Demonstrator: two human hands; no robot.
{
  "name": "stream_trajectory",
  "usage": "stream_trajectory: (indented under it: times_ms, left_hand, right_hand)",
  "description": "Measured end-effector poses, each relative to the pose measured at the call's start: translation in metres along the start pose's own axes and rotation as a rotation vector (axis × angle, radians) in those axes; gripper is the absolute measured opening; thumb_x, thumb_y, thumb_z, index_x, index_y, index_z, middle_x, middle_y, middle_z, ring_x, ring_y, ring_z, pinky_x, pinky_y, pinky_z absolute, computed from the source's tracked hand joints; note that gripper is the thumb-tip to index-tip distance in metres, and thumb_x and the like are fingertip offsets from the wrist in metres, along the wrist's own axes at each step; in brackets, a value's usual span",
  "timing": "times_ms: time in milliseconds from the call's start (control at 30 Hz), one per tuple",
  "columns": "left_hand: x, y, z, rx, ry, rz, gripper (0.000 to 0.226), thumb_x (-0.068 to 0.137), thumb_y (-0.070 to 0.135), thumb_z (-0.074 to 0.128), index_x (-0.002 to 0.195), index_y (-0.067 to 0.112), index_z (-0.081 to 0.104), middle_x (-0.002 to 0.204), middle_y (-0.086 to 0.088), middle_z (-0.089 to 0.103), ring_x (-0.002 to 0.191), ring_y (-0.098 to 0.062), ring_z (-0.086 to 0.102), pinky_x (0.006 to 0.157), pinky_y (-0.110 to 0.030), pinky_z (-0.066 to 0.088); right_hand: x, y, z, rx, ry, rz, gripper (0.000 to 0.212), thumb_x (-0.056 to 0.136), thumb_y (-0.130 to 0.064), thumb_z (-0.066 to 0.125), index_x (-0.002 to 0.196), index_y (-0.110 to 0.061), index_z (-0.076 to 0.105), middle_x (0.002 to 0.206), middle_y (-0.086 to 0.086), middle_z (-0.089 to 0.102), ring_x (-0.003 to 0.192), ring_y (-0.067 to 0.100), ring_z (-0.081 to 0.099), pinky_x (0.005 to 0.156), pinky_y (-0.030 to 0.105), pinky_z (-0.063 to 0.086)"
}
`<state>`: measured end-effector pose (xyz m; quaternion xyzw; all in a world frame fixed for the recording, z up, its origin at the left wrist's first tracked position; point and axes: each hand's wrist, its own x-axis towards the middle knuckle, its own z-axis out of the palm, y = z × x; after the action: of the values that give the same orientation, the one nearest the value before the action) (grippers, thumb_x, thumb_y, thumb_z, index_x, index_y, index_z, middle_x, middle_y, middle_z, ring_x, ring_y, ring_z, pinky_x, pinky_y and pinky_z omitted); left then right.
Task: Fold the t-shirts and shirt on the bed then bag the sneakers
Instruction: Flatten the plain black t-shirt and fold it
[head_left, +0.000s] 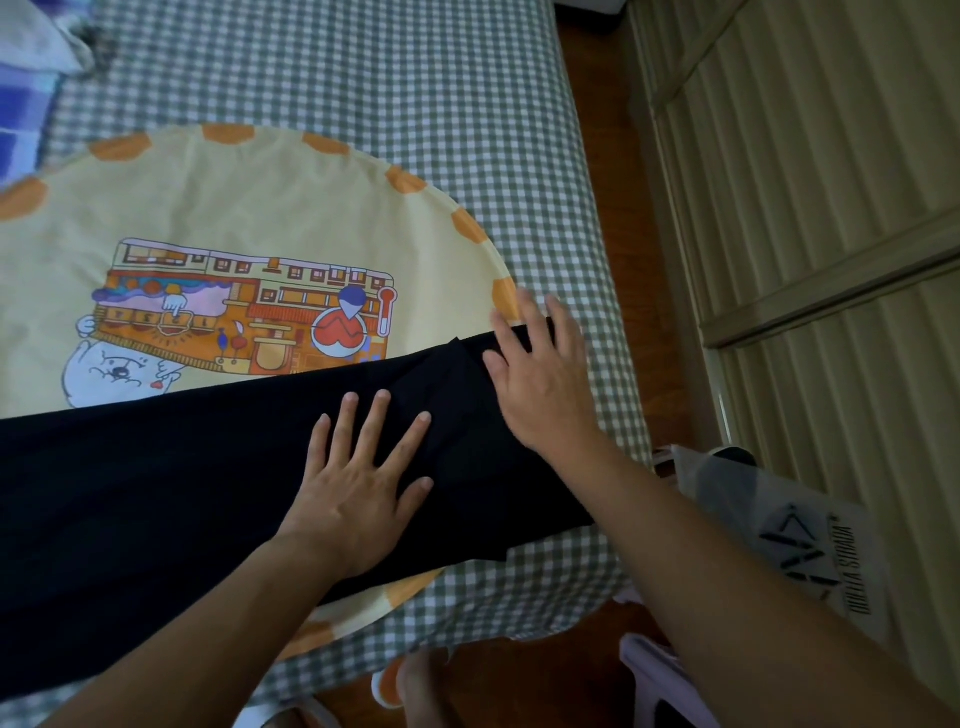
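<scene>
Both hands flat on a black garment spread across the bed.

A translucent bag (789, 525) beside the bed's right edge carries black lettering ending in "STUDIO"; the first word is too blurred to read. The left hand (358, 483) presses the black t-shirt (156, 493) with fingers straight and spread wide. The right hand (540, 374) lies flat, fingers splayed, on the garment's folded right end. The t-shirt lies over a yellow round cloth (260, 208) with a cartoon print, on the green checked bedsheet (441, 93).

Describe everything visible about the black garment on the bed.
The black garment is plain, dark, soft-looking fabric, folded into a long band lying flat across the yellow cartoon-print cloth, running off the left edge. A folded flap shows near its right end. The left hand and right hand press flat on it.
</scene>
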<state>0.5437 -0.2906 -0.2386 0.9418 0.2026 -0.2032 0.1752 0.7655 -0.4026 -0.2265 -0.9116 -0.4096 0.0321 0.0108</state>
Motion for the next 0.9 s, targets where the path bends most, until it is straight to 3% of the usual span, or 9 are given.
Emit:
stream_trajectory:
  times_ms: [67, 167, 300, 400, 567, 700, 767, 800, 900]
  left_hand:
    - [0.0, 0.002, -0.001, 0.004, -0.014, -0.009, 0.069, 0.087, 0.073, -0.011, 0.146, 0.047, -0.037, 0.159, -0.005, -0.04, 0.145, -0.034, -0.04, 0.12, -0.052, -0.02]
    - [0.001, 0.004, -0.003, 0.024, -0.023, -0.021, 0.071, 0.088, 0.073, -0.011, 0.147, 0.044, -0.037, 0.158, -0.006, -0.042, 0.145, -0.035, -0.04, 0.121, -0.054, -0.018]
    - [0.0, 0.004, -0.002, 0.033, -0.021, -0.023, 0.072, 0.088, 0.073, -0.01, 0.148, 0.043, -0.036, 0.158, -0.007, -0.041, 0.145, -0.036, -0.039, 0.121, -0.055, -0.017]
    - [0.001, 0.003, -0.001, 0.032, -0.022, -0.03, 0.072, 0.088, 0.074, -0.01, 0.149, 0.043, -0.034, 0.159, -0.007, -0.039, 0.146, -0.035, -0.037, 0.121, -0.055, -0.017]
    - [0.001, 0.003, -0.025, -0.061, -0.113, 0.0, 0.07, 0.1, 0.069, 0.02, 0.158, 0.045, -0.012, 0.165, -0.006, -0.028, 0.149, -0.032, -0.033, 0.122, -0.052, -0.017]
    - [-0.039, -0.012, -0.062, -0.574, 0.188, -0.06, 0.044, 0.104, 0.037, 0.049, 0.148, 0.039, 0.047, 0.165, 0.008, 0.026, 0.155, -0.012, 0.008, 0.125, -0.032, 0.007]
    - [-0.075, -0.027, -0.075, -0.911, 0.247, -0.264, 0.034, 0.104, 0.027, 0.054, 0.136, 0.037, 0.06, 0.139, 0.016, 0.057, 0.13, 0.004, 0.048, 0.106, -0.013, 0.035]
    - [-0.093, -0.036, -0.079, -1.089, 0.221, -0.378, 0.03, 0.104, 0.023, 0.054, 0.129, 0.036, 0.065, 0.126, 0.016, 0.066, 0.116, 0.004, 0.058, 0.097, -0.013, 0.042]
    - [-0.139, -0.065, -0.084, -1.597, 0.204, -0.575, 0.027, 0.105, 0.015, 0.049, 0.121, 0.021, 0.07, 0.116, 0.0, 0.075, 0.112, -0.016, 0.069, 0.106, -0.04, 0.048]
  right_hand:
    - [0.003, 0.022, 0.011, 0.008, -0.269, 0.148, 0.067, 0.103, -0.061, 0.006, 0.162, -0.029, 0.002, 0.17, 0.002, -0.006, 0.155, 0.031, -0.011, 0.125, 0.053, 0.0]
    - [0.014, 0.046, 0.006, 0.083, -0.336, 0.311, 0.072, 0.102, -0.062, 0.008, 0.161, -0.024, -0.006, 0.169, 0.002, -0.012, 0.155, 0.03, -0.01, 0.126, 0.051, -0.001]
    - [-0.011, 0.038, -0.017, 0.23, -0.179, 0.289, 0.072, 0.102, -0.053, 0.042, 0.16, -0.017, 0.02, 0.164, 0.007, 0.025, 0.15, 0.03, 0.022, 0.123, 0.047, 0.021]
    - [-0.036, 0.029, -0.02, 0.42, -0.268, 0.527, 0.083, 0.08, -0.074, 0.053, 0.141, -0.018, 0.047, 0.137, 0.004, 0.054, 0.125, 0.026, 0.054, 0.101, 0.048, 0.05]
    - [-0.033, 0.03, -0.045, 0.883, -0.481, 0.765, 0.03, 0.086, -0.047, 0.075, 0.104, -0.027, 0.062, 0.106, -0.003, 0.07, 0.094, 0.018, 0.069, 0.087, 0.042, 0.058]
    - [-0.036, 0.024, -0.057, 1.077, -0.57, 0.655, 0.04, 0.087, -0.023, 0.079, 0.122, -0.027, 0.06, 0.122, -0.003, 0.069, 0.106, 0.016, 0.069, 0.095, 0.042, 0.057]
    - [-0.039, 0.011, -0.07, 1.04, -0.571, 0.571, 0.047, 0.089, -0.02, 0.076, 0.131, -0.025, 0.058, 0.124, -0.006, 0.067, 0.11, 0.014, 0.066, 0.099, 0.043, 0.055]
    - [-0.04, 0.001, -0.08, 1.003, -0.562, 0.532, 0.049, 0.09, -0.021, 0.076, 0.134, -0.024, 0.056, 0.123, -0.008, 0.067, 0.11, 0.013, 0.066, 0.1, 0.043, 0.054]
    - [-0.043, -0.042, -0.115, 0.96, -0.533, 0.42, 0.044, 0.089, -0.025, 0.076, 0.128, -0.026, 0.058, 0.117, -0.011, 0.069, 0.105, 0.01, 0.068, 0.094, 0.039, 0.056]
